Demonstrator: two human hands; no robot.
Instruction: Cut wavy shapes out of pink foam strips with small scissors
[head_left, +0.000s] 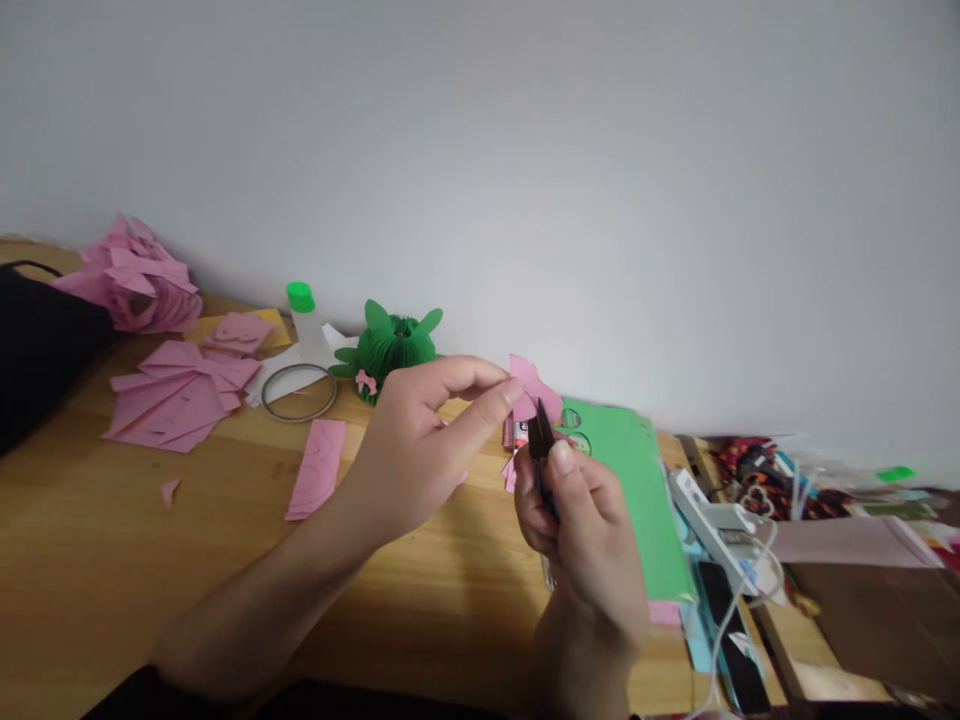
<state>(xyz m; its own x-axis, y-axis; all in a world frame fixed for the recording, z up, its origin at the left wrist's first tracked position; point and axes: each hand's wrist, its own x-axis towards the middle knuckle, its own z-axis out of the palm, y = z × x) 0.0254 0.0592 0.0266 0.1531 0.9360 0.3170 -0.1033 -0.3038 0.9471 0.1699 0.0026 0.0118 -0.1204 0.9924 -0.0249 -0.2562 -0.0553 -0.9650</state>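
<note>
My left hand [427, 440] pinches the edge of a pink piece of paper [534, 388], held up above the table. In my right hand [589, 530] is a pair of dark scissors [541, 435], with the blades pointing up at the paper's lower edge. My fingers cover most of the scissors' handles. Behind my left hand stands a green paper cactus [396, 345] with leaf shapes and a small pink bow [366, 382] on it. A pink strip with drawn outlines [316, 468] lies left of my left forearm.
Folded pink paper [176, 395], a pink paper bundle [135, 275], a green-capped glue bottle [304, 310] and a tape ring [264, 385] are at left. Green sheets [637, 490], a white power strip [709, 525] with cable and a dark phone [731, 640] lie at right. A wall [480, 180] rises behind.
</note>
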